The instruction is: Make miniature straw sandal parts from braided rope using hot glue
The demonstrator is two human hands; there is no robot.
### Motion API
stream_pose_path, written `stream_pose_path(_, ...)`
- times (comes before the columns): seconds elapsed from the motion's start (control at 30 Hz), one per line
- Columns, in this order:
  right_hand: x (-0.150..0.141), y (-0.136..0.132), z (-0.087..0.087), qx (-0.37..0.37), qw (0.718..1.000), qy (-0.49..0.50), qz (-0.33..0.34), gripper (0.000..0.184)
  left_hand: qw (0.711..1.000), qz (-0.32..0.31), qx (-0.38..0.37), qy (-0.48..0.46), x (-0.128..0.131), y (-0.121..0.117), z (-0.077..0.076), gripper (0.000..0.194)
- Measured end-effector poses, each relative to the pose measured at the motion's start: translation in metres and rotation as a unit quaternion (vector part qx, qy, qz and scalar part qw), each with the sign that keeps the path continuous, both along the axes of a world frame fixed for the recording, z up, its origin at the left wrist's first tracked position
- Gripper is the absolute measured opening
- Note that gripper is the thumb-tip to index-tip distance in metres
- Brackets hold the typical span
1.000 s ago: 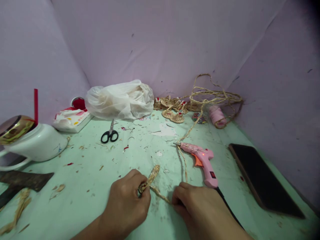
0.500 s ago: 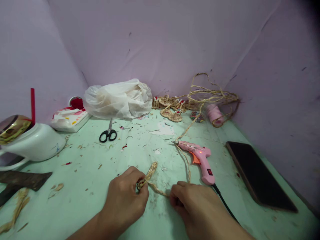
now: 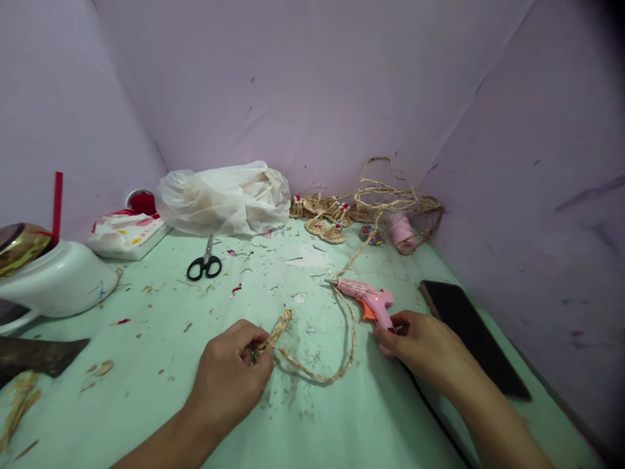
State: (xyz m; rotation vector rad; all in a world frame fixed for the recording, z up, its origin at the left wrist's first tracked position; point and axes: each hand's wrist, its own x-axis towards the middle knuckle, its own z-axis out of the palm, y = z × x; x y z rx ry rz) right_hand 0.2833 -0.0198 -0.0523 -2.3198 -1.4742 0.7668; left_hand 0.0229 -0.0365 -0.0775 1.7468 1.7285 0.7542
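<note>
Between thumb and fingers, my left hand (image 3: 234, 365) pinches a small coiled piece of braided straw cord (image 3: 279, 327). From it the loose cord (image 3: 312, 376) curves over the table, passes by the nozzle of the glue gun and runs back to a tangled heap (image 3: 395, 195). My right hand (image 3: 415, 332) has its fingers around the handle of the pink glue gun (image 3: 364, 293), which lies on its side with its orange trigger showing and a small light lit. The gun's lower handle is partly hidden by my fingers.
Black-handled scissors (image 3: 205, 266) lie left of centre. Behind stand a white plastic bag (image 3: 229, 198), finished straw pieces (image 3: 325, 229) and a pink spool (image 3: 401, 231). A phone (image 3: 469, 332) rests at right. On the left are a white pot (image 3: 73, 280) and a dark blade (image 3: 46, 355).
My right hand has let go of the cord and moved right and up onto the glue gun's handle. My left hand still holds the coiled piece. The view has shifted slightly.
</note>
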Motion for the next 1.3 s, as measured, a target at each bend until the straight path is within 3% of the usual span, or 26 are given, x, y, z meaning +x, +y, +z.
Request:
stream_pose_path(0.1, -0.006, 0.002, -0.001, 0.010, 0.988, 0.136, -0.073, 0.011, 1.000, 0.014, -0.007, 0.000, -0.001, 0.001, 0.002, 0.012)
stream_pose_path(0.17, -0.008, 0.000, 0.002, 0.017, 0.978, 0.190, -0.088, 0.007, 1.000, 0.012, -0.005, 0.006, -0.001, 0.001, 0.001, 0.012)
stream_pose_path(0.27, -0.002, -0.004, 0.010, 0.049, 0.957, 0.266, -0.104, 0.017, 1.000, 0.007, -0.003, 0.014, -0.001, 0.001, -0.001, 0.012)
stream_pose_path(0.4, 0.015, -0.005, 0.023, 0.197, 0.912, 0.334, -0.135, 0.033, 0.999, 0.003, -0.005, 0.032, 0.000, 0.000, -0.003, 0.013)
stream_pose_path(0.5, 0.014, -0.011, 0.024, 0.283, 0.901, 0.322, -0.073, 0.030, 0.999, 0.002, -0.007, 0.042, 0.000, 0.000, -0.002, 0.014)
stream_pose_path(0.63, -0.015, -0.033, 0.005, 0.208, 0.902, 0.367, 0.094, 0.030, 0.999, -0.002, -0.018, 0.036, 0.000, -0.001, -0.001, 0.015)
stream_pose_path(0.77, -0.045, -0.051, -0.016, 0.122, 0.905, 0.388, 0.124, 0.035, 1.000, 0.000, -0.018, 0.023, 0.000, 0.000, -0.001, 0.014)
stream_pose_path(0.93, -0.040, -0.053, -0.023, 0.071, 0.923, 0.337, 0.174, 0.046, 0.999, 0.019, -0.028, 0.001, 0.000, 0.002, -0.002, 0.013)
stream_pose_path(1.3, -0.029, -0.051, -0.033, 0.065, 0.932, 0.286, 0.214, 0.043, 0.999, 0.027, -0.026, -0.010, 0.001, 0.002, 0.000, 0.014)
